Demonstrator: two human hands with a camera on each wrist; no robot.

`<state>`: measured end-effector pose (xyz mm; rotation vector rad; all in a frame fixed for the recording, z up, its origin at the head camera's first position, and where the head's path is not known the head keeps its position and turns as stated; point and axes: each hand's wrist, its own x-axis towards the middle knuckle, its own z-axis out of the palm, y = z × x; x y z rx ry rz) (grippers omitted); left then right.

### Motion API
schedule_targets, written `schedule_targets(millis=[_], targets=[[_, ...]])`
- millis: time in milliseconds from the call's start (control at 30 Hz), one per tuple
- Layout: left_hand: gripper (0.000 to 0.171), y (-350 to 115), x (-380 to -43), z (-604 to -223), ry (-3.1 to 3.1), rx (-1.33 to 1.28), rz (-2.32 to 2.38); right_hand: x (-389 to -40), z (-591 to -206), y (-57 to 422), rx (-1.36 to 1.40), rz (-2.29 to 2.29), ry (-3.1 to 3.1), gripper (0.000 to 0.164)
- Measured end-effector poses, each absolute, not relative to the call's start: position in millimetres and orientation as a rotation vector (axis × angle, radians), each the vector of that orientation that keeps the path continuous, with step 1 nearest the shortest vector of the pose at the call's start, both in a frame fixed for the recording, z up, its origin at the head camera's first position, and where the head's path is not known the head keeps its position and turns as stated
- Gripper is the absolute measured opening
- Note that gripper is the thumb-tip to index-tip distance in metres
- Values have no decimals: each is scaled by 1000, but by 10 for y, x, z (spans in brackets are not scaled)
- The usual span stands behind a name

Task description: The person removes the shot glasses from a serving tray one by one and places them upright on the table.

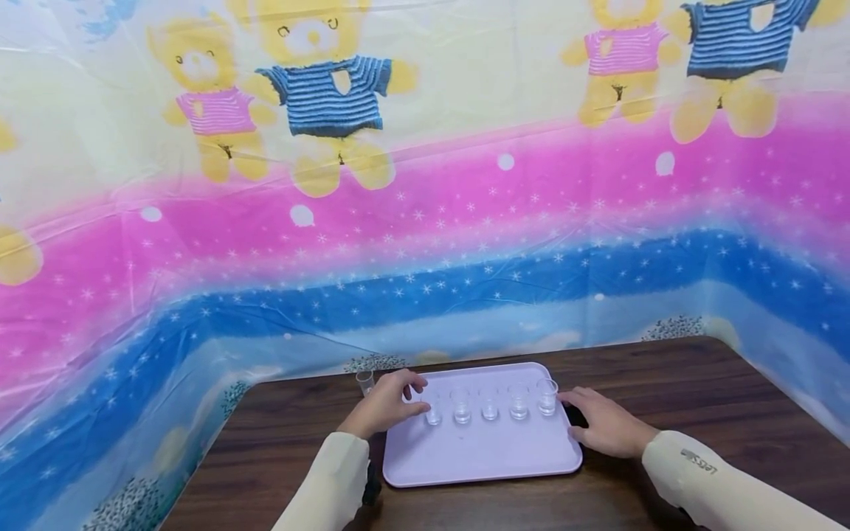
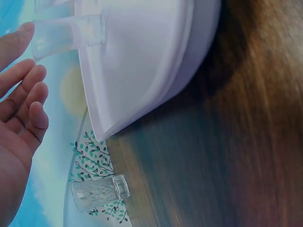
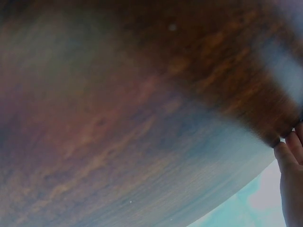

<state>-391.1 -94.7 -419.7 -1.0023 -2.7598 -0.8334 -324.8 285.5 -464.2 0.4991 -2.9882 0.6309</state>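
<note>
Straddling the mouth of the end glass (image 1: 433, 415), the left hand (image 1: 381, 402) has its thumb on one side of the rim and its index finger on the other. Can't tell whether they pinch it or sit just clear of it. Other fingers of that hand are loosely bent. The end glass is right at those fingertips, upright, base on the pink tray (image 1: 478, 461).

Running right from the grip, same tray, all upright in one row: second glass (image 1: 462, 410), third glass (image 1: 489, 408), fourth glass (image 1: 519, 405), fifth glass (image 1: 547, 400). All clear. Can't tell if the shine low in each is liquid or thick base.

Spare glass (image 2: 99, 191) is off the tray, on the left hand's outer side, upright on the wooden table (image 1: 697, 383) near its back edge.

Right hand (image 1: 611, 424) is at the far end of the row from the left grip, beside the tray's right edge. Fingers extended, thumb apart, fingertips next to the fifth glass; contact with it or the rim is unclear. Right wrist view is mostly blurred tabletop with a few fingers at the border.

Behind both hands: printed cloth (image 1: 465, 184) with bears and snowflakes. Both sleeves (image 1: 332, 476) are cream.
</note>
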Motion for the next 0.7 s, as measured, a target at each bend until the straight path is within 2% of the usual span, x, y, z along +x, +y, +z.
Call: schedule_targets(millis=[700], targets=[[21,-907,-3986,-4218,-2767,-1041,-883,-3285,-4662,2841,454,626,-3000,53]])
